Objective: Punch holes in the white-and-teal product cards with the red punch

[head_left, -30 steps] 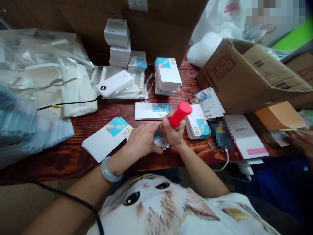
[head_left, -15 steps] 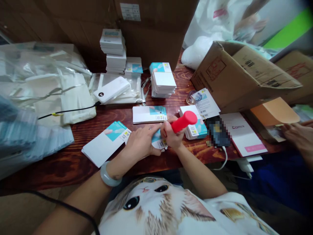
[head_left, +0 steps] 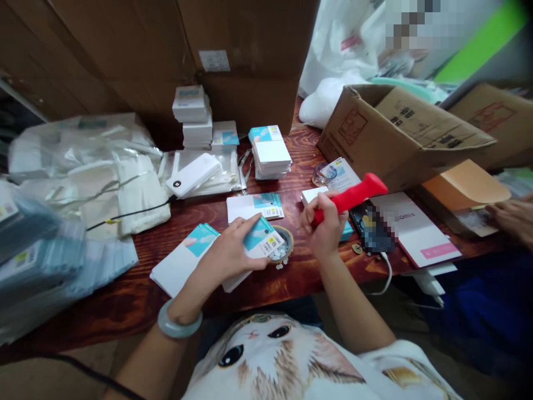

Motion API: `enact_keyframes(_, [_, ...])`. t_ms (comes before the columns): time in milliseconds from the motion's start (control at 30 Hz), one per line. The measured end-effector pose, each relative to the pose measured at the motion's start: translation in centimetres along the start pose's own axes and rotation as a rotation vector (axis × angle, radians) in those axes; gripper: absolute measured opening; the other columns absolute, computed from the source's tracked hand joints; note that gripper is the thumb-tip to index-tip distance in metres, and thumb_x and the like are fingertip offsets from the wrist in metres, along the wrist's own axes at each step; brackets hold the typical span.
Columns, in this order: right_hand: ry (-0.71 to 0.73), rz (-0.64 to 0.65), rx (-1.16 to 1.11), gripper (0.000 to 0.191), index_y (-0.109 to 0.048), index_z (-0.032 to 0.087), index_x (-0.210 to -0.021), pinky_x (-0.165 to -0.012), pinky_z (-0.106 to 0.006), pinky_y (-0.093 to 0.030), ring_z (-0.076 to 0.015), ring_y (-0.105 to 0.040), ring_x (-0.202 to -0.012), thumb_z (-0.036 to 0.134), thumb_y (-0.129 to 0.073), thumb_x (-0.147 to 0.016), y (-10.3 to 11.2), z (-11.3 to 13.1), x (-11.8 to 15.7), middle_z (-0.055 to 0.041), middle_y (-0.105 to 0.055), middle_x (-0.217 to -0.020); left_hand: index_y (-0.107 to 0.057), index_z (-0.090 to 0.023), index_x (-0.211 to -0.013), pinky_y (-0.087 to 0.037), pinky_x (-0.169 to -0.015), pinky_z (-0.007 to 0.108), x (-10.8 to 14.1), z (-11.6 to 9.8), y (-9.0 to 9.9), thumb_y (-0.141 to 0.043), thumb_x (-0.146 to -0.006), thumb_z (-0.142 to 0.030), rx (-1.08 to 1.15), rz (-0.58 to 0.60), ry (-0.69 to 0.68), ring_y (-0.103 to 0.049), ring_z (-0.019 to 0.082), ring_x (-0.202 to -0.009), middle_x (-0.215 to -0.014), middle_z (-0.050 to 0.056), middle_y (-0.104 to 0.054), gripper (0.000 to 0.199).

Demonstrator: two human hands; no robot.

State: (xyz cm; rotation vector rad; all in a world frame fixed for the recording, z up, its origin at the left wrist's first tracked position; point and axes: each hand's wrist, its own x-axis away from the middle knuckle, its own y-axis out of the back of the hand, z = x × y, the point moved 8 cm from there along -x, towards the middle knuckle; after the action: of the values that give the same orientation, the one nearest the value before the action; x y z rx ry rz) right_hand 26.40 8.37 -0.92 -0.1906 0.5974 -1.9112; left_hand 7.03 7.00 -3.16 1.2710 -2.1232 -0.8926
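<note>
My left hand (head_left: 233,247) is closed around a small stack of white-and-blue printed cards (head_left: 259,238), thumb on the near edge and fingers over the top. Just right of the cards, a round tan-rimmed ring (head_left: 290,251) surrounds small white bits, and a few more bits lie in front of it. My right hand (head_left: 323,226) is wrapped round a tool with a thick red handle (head_left: 353,195). The handle slants up to the right; a thin dark tip seems to point down-left, clear of the cards. More cards (head_left: 183,264) lie left of my left hand.
Another card stack (head_left: 241,208) lies behind my hands. Taller card stacks (head_left: 271,158) stand farther back, near a white power bank (head_left: 195,175). At right are a partly blurred phone (head_left: 370,225), a white booklet (head_left: 416,225) and an open carton (head_left: 375,133). Another person's hand (head_left: 514,219) shows at far right.
My right hand has lifted the red-handled tool off the cards and moved right, tilting it. My left hand has shifted the cards left and tilted them, revealing the ring.
</note>
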Motion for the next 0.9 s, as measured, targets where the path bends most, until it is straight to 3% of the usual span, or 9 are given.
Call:
enact_keyframes(67, [-0.147,0.047,0.083,0.035,-0.047,0.020,-0.071,-0.032,-0.018,-0.026,-0.0050,-0.037,-0.034,0.040,-0.075,-0.074,-0.1,-0.8,-0.2,0.0076,-0.047,-0.049,-0.044,-0.022,-0.149,-0.041,-0.109,0.044,0.3,0.5,1.6,-0.082,-0.067,-0.041,0.220,-0.058,-0.007,-0.055,0.032,-0.124,-0.139,0.013,-0.055,0.092])
enact_keyframes(167, [-0.424,0.237,0.146,0.039,-0.059,0.016,-0.081,-0.032,-0.018,-0.024,-0.0046,-0.036,-0.033,0.043,-0.083,-0.066,-1.5,-2.8,1.1,0.0085,-0.045,-0.048,-0.041,-0.029,-0.149,-0.048,-0.101,0.043,0.6,0.2,2.4,-0.081,-0.068,-0.049,0.698,-0.064,-0.017,-0.057,0.032,-0.123,-0.143,0.010,-0.053,0.093])
enact_keyframes(267, [-0.569,0.358,0.122,0.045,-0.065,0.013,-0.090,-0.030,-0.018,-0.018,-0.0035,-0.029,-0.031,0.046,-0.083,-0.064,-3.0,-3.3,2.8,0.0091,-0.043,-0.044,-0.030,-0.035,-0.151,-0.052,-0.092,0.044,1.1,-0.8,1.4,-0.078,-0.069,-0.056,1.178,-0.023,0.034,-0.061,0.033,-0.118,-0.139,0.009,-0.058,0.098])
enact_keyframes(333, [-0.606,0.368,0.109,0.046,-0.065,0.012,-0.089,-0.030,-0.018,-0.016,-0.0025,-0.028,-0.030,0.045,-0.084,-0.063,-3.4,-3.1,3.3,0.0065,-0.050,-0.048,-0.032,-0.035,-0.149,-0.052,-0.092,0.044,1.5,-1.3,0.1,-0.074,-0.073,-0.058,1.331,0.005,0.127,-0.063,0.033,-0.115,-0.136,0.009,-0.060,0.091])
enact_keyframes(433, [-0.649,0.382,0.093,0.043,-0.065,0.012,-0.084,-0.028,-0.019,-0.015,-0.0016,-0.030,-0.029,0.043,-0.086,-0.062,-3.6,-3.3,3.6,0.0027,-0.059,-0.058,-0.041,-0.031,-0.145,-0.053,-0.089,0.042,2.2,-1.4,-1.2,-0.073,-0.073,-0.061,1.381,0.011,0.247,-0.064,0.032,-0.110,-0.136,0.010,-0.059,0.084])
enact_keyframes(533, [-0.673,0.385,0.072,0.040,-0.066,0.011,-0.080,-0.028,-0.018,-0.016,-0.0016,-0.030,-0.029,0.040,-0.087,-0.061,-3.5,-3.7,3.7,0.0045,-0.055,-0.053,-0.046,-0.032,-0.140,-0.053,-0.085,0.038,2.3,-1.4,-1.6,-0.078,-0.069,-0.056,1.375,-0.005,0.279,-0.065,0.028,-0.105,-0.136,0.008,-0.059,0.081])
enact_keyframes(733, [-0.658,0.319,0.112,0.029,-0.064,0.011,-0.071,-0.028,-0.018,-0.017,-0.0028,-0.031,-0.029,0.029,-0.083,-0.060,-2.7,-3.5,3.7,0.0056,-0.049,-0.047,-0.059,-0.030,-0.120,-0.050,-0.072,0.028,2.2,-1.5,-2.0,-0.079,-0.070,-0.043,1.308,-0.023,0.305,-0.063,0.017,-0.084,-0.109,0.002,-0.067,0.055])
enact_keyframes(900, [-0.677,0.299,0.113,0.024,-0.061,0.012,-0.069,-0.029,-0.017,-0.019,-0.0027,-0.033,-0.030,0.022,-0.079,-0.058,-2.3,-3.6,3.8,0.0036,-0.055,-0.050,-0.059,-0.030,-0.118,-0.051,-0.081,0.027,2.2,-1.9,-1.8,-0.082,-0.069,-0.040,1.234,-0.013,0.277,-0.065,0.017,-0.092,-0.114,0.001,-0.068,0.055])
